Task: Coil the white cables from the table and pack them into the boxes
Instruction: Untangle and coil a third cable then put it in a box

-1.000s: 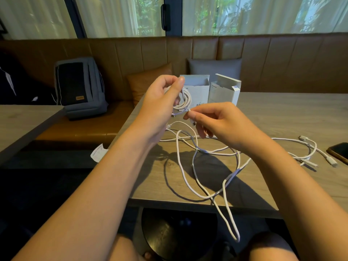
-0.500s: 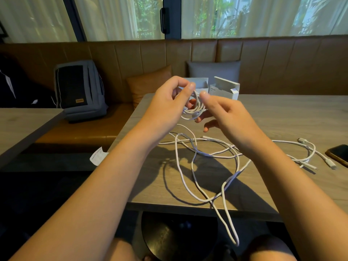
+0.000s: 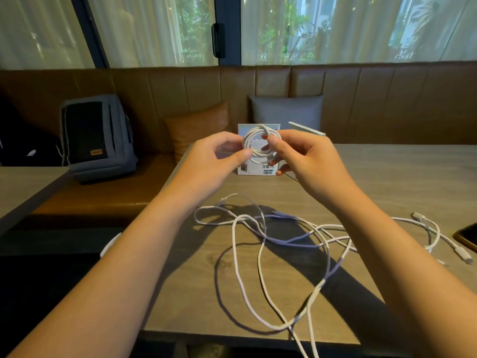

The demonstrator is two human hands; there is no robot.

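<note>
A coiled white cable (image 3: pixel 259 143), wound into a small round ring, is held up above the table between both hands. My left hand (image 3: pixel 215 161) pinches its left side; my right hand (image 3: pixel 304 161) grips its right side with thumb and fingers. Directly behind the coil stands a white box (image 3: pixel 258 170) with a barcode, and a second white box (image 3: pixel 307 129) peeks out behind my right hand. Several loose white cables (image 3: pixel 260 244) lie tangled on the wooden table (image 3: pixel 387 182) below my arms, one loop hanging over the near edge.
A dark phone (image 3: pixel 468 237) lies at the table's right edge beside cable plugs (image 3: pixel 462 254). A grey backpack (image 3: pixel 96 136) and two cushions sit on the brown bench behind. Another table (image 3: pixel 23 184) stands to the left.
The cable's tail has been wound in; the coil is now a closed ring held in both hands, lifted in front of the box. The camera view has tilted up slightly.
</note>
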